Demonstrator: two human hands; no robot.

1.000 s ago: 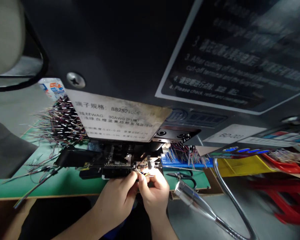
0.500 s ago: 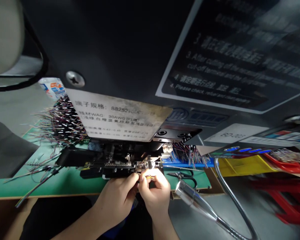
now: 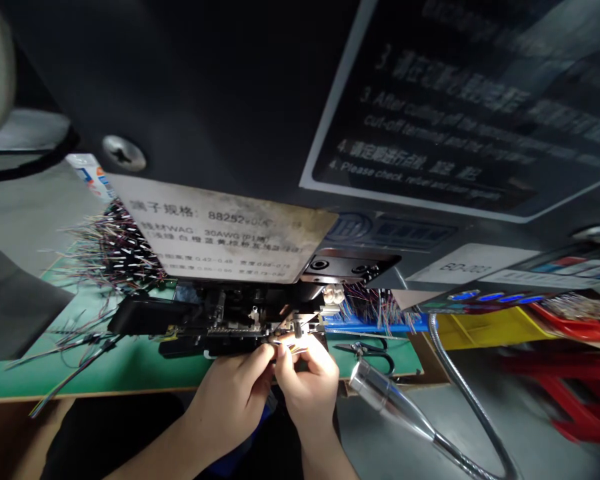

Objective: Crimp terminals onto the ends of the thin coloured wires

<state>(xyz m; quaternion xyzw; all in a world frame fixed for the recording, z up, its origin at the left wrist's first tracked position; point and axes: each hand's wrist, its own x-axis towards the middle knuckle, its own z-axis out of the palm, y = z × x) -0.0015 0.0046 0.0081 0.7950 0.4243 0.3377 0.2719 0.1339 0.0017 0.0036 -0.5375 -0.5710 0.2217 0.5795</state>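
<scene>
My left hand (image 3: 233, 397) and my right hand (image 3: 307, 383) are pressed together at the lit mouth of a crimping machine (image 3: 250, 320). Both pinch thin coloured wires (image 3: 289, 347), whose ends point into the metal tooling just above the fingertips. The fingers of both hands are curled shut round the wires. The big dark machine housing (image 3: 220, 93) hangs overhead with a worn paper label (image 3: 215, 230) stuck on it.
A heap of cut wires (image 3: 115, 250) lies on the green mat (image 3: 130, 367) at the left. A blue tray (image 3: 375, 320) of wires, scissors (image 3: 367, 351), yellow (image 3: 485, 327) and red bins stand at the right. A gooseneck lamp (image 3: 390, 403) reaches in beside my right hand.
The hands stay pinched on the wires at the tooling with only slight finger shifts. The view has drifted a little, so everything sits slightly further left.
</scene>
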